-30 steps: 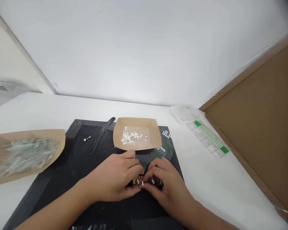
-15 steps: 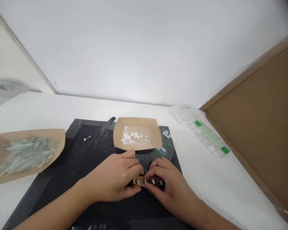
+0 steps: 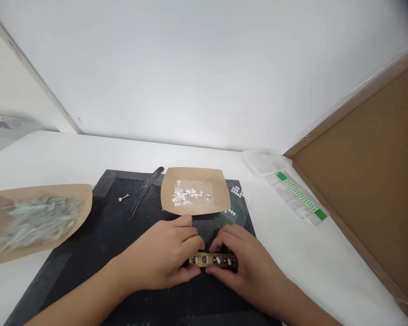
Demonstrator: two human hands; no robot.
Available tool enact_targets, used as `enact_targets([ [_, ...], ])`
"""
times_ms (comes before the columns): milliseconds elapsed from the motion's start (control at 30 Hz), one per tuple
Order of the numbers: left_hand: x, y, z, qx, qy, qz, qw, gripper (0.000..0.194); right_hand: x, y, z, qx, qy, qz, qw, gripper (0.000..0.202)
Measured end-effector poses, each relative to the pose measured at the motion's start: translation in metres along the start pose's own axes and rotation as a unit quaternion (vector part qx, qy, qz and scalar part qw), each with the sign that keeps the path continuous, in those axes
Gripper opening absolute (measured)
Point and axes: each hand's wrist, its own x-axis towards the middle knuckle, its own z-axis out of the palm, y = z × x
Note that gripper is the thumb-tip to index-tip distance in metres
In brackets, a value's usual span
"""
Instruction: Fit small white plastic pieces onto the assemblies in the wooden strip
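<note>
My left hand (image 3: 172, 251) is closed on the left end of a narrow brown bar (image 3: 210, 260), thumb on the near side and fingers on the far side. The bar lies sideways low over the black mat (image 3: 98, 253). Along its top runs a row of dark round spots with small white pieces beside them. My right hand (image 3: 240, 256) grips the right end between thumb and curled fingers. A short stretch of bar shows between the two hands; both ends are hidden. Just beyond them is a tan paper tray (image 3: 221, 190) with many small white oval pieces (image 3: 185, 194).
A second tan tray (image 3: 85, 192) at left holds a heap of pale translucent slivers (image 3: 42, 219). On the mat lie a black file-like strip (image 3: 151, 180) and a small silvery piece (image 3: 124, 198). White-dotted sheets (image 3: 240, 192), a clear green-labelled packet (image 3: 301, 197) and cardboard (image 3: 360, 172) are at right.
My right hand has shifted slightly right along the bar, its fingertips and thumb spreading apart, so more of the bar shows. My left hand keeps its grip nearly in place.
</note>
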Motion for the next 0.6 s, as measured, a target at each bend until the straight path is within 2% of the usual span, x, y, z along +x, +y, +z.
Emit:
enact_targets([
  [133, 0.0004, 0.0001, -0.0001, -0.004, -0.006, -0.007, 1.0, 0.014, -0.0007, 0.0009, -0.0052, -0.011, -0.001, 0.017, 1.0, 0.019],
  [367, 0.0022, 0.0023, -0.0004, -0.04, 0.002, -0.043, 0.998, 0.021, -0.002, 0.0027, -0.0023, 0.0, 0.029, -0.019, 0.999, 0.017],
  [600, 0.0014, 0.0048, 0.0067, -0.065, 0.014, -0.077, 0.995, 0.026, -0.0027, -0.0012, -0.0012, 0.029, 0.062, -0.034, 0.997, 0.014],
])
